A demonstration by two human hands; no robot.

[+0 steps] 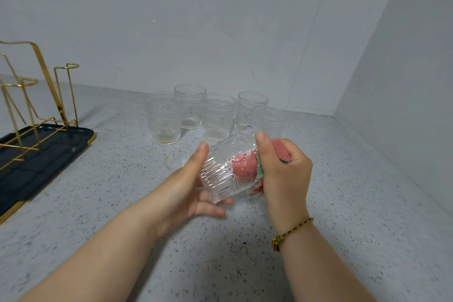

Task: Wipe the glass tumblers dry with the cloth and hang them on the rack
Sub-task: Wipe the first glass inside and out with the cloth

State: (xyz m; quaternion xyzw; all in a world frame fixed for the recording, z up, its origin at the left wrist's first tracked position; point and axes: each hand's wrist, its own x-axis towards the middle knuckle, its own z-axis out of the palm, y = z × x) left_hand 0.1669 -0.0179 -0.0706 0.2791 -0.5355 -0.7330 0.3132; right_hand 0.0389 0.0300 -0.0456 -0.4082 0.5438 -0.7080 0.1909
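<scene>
A person's left hand [188,184] grips the base of a tipped tumbler [220,179] above the speckled counter [245,265], while the right hand [284,174] clutches a pink cloth [282,149] pushed into its mouth. Five more tumblers [218,117] stand at twelve o'clock, and the gold rack [50,81], bare, waits at nine o'clock. The drying probably goes best if the glass is turned against the cloth, down to the bottom.
</scene>
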